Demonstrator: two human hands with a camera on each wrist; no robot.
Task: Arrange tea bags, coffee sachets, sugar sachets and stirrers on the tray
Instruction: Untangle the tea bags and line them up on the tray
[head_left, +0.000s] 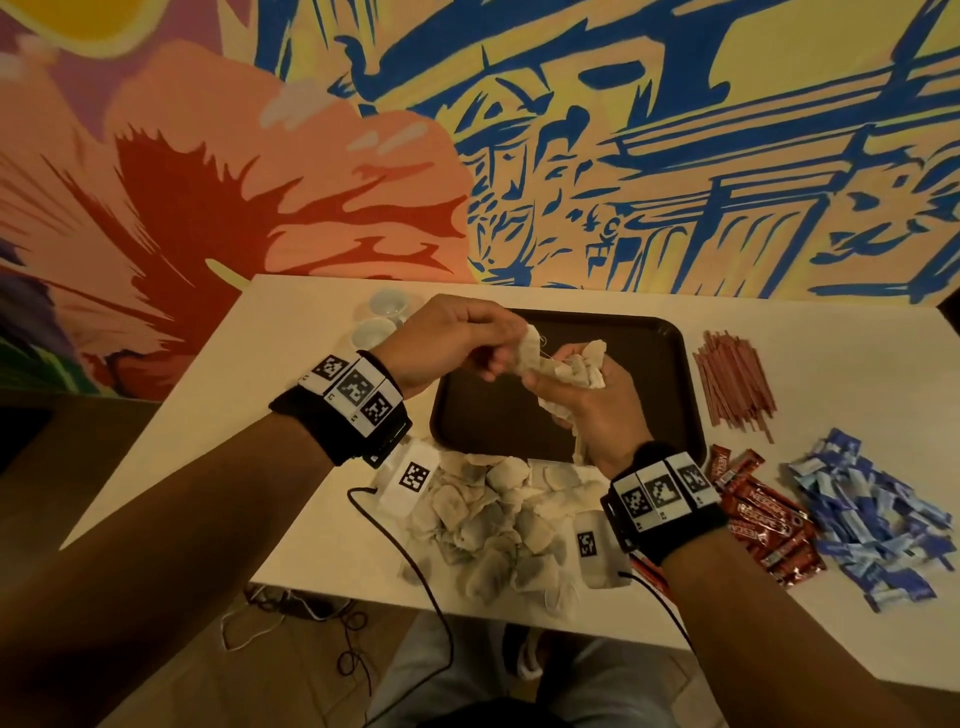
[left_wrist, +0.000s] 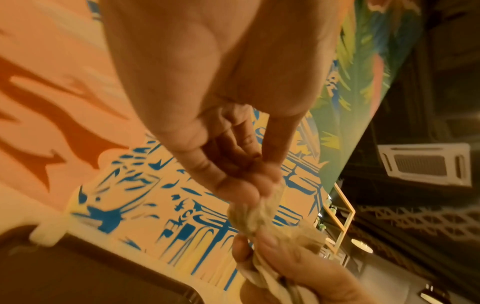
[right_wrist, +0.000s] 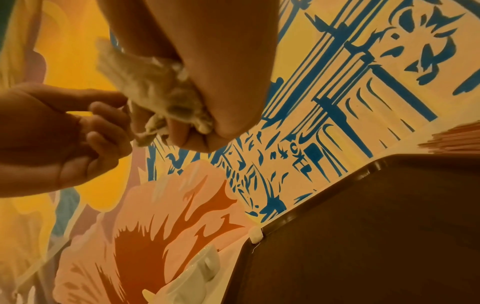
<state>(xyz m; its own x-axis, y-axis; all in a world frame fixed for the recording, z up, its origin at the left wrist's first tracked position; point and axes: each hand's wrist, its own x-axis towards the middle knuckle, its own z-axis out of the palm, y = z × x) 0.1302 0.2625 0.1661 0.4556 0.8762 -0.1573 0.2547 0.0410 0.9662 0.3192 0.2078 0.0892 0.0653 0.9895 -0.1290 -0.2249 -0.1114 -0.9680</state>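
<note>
Head view: my right hand (head_left: 587, 400) grasps a bunch of tea bags (head_left: 574, 366), covering the tray (head_left: 670, 395) middle.
Left hand (head_left: 457, 338): pinches one bag; fingertips hidden.

A painted mural (head_left: 467, 156) fills the wall behind the white table (head_left: 857, 374): a large coral and red flower on the left, blue line-drawn buildings on yellow to the right. The light is warm and dim. The left wrist view shows a dark ceiling with a square air-conditioning vent (left_wrist: 426, 164).
</note>
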